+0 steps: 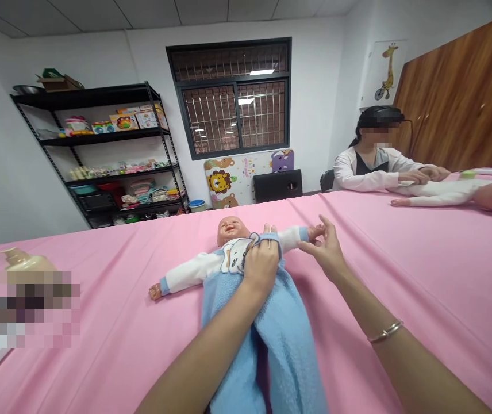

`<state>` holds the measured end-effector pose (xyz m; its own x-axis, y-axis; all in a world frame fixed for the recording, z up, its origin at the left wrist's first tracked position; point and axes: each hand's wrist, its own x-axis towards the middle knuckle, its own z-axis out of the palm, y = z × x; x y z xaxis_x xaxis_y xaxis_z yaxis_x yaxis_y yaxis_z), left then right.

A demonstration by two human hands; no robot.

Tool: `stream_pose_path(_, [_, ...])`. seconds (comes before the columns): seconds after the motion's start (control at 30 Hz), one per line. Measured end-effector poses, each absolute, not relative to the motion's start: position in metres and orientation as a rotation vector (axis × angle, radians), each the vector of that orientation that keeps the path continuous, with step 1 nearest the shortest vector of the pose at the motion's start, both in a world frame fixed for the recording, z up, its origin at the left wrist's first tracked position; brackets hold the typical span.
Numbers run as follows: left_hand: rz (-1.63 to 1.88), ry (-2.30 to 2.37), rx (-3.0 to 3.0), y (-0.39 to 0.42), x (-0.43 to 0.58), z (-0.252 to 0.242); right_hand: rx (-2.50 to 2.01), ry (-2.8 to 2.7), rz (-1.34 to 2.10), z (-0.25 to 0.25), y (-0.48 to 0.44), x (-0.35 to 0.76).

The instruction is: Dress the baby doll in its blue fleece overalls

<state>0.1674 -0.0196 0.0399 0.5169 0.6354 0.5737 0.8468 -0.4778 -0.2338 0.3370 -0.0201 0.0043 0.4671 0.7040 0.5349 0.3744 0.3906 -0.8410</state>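
A baby doll (231, 228) lies on its back with both arms spread. It wears a white long-sleeved top with blue cuffs, and fluffy light-blue overalls (287, 328) with an animal face on the bib (234, 257). My left hand (263, 261) is at the bib's edge by the shoulder on the right of the picture. Its fingers are curled at the blue strap (272, 237), some tips showing beyond it. On the right, my right hand (327, 250) has thumb and fingers around the doll's small hand (315, 232), near the cuff.
A pink cloth (401, 276) covers the table. At left stand a pump bottle (28, 265) and a blurred area. Across on the right, a person (371, 164) handles another doll (448, 192). Behind are a black shelf rack (116, 135) and a window (237, 109).
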Motion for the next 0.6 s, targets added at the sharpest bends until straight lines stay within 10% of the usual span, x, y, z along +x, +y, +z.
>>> stream_pose_path(0.6, [-0.241,-1.307,-2.514,-0.028,0.167,0.058,-1.117,-1.494,0.634,0.018,-0.044,0.284])
